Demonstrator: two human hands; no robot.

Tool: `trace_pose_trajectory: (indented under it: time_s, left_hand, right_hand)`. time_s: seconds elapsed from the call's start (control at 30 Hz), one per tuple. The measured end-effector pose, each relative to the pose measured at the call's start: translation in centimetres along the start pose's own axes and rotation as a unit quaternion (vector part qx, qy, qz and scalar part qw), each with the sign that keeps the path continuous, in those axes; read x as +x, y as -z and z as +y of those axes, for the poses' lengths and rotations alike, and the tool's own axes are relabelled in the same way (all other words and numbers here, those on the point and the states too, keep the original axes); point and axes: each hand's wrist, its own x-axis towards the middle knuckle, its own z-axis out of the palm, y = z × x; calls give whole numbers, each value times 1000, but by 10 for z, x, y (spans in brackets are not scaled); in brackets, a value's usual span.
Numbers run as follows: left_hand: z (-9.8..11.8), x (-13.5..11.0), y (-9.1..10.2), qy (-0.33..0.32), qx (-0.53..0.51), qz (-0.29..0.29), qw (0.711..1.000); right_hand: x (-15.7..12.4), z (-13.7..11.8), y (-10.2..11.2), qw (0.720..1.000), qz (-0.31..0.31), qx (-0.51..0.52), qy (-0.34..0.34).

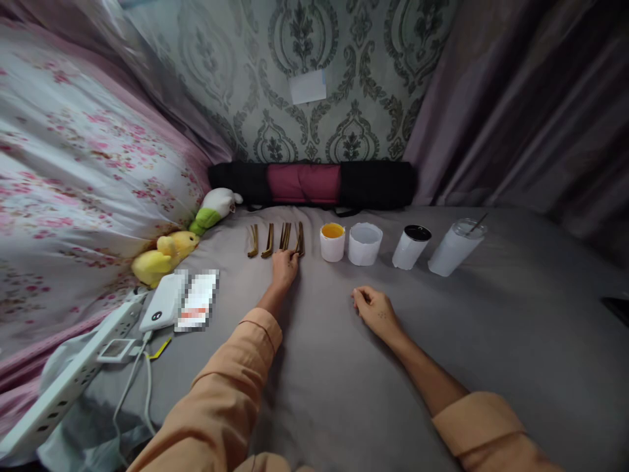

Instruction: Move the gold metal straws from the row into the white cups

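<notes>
Several thin brown sticks [275,239] lie in a row on the grey bed sheet [344,380]. My left hand [284,269] reaches to the near ends of the right-most sticks, fingers together and touching them. My right hand [374,306] rests on the sheet with fingers loosely curled and nothing seen in it. Right of the sticks stand a white cup with yellow contents [333,242], a wider white cup [365,243], a white cup with a black lid [411,247] and a tilted clear-lidded tumbler [457,247].
A black and maroon rolled bag [312,184] lies against the patterned wall. Two plush toys [164,257] sit at the left by a floral blanket [73,170]. A white power bank [164,301], a power strip [73,377] and cables are at near left.
</notes>
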Motion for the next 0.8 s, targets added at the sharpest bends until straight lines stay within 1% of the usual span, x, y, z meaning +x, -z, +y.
trace_pose_trajectory:
  time_s: [0.23, 0.47, 0.63, 0.8]
  left_hand:
    - [-2, -3, -2, -13, 45, 7, 999]
    - [-5, -2, -5, -5, 38, 29, 999]
    - [-7, -1, -5, -8, 36, 28, 999]
    - [-4, -2, -2, -17, 47, 23, 998]
  right_hand:
    - [1, 1, -1, 1000, 0, 13, -10]
    - [0, -1, -1, 1000, 1, 13, -5]
    - [0, 0, 0, 1000, -4, 6, -2]
    - [0, 1, -1, 1000, -3, 1, 0]
